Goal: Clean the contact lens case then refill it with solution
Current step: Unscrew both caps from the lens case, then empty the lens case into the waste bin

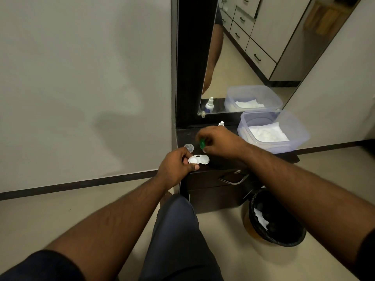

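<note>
Starting nearest: dark trouser leg [178,236] at bottom centre, bare forearms reaching forward from both lower corners. Near right, on the floor: black-lined waste bin [278,220] holding white crumpled paper.

Beyond the knee: dark cabinet [213,191] with metal drawer handle [233,178] on its front.

At the near left edge of the cabinet top: left hand [175,164], fingers curled, thumb and fingers pinching the left end of the white contact lens case [198,159]. Case held roughly level, both wells uncapped and facing up, right end projecting free of the hand. Contents of wells: cannot tell.

Just beyond and right of the case: right hand [219,141], fingers bent down, pinching a green cap [202,144] at the fingertips. Cap tilted, above the far side of the case, not touching it.

Left of the green cap, on the cabinet top: pale round cap [189,147], lying flat, apart from both hands.

Behind the right hand: solution bottle [221,123], only white nozzle showing.

Far right on the cabinet top: translucent plastic tub [300,136], lidless, with white tissue [267,134] inside.

Farthest: mirror [253,57] in dark frame, reflecting bottle, tub and drawer fronts. Plain wall [81,78] to the left.
</note>
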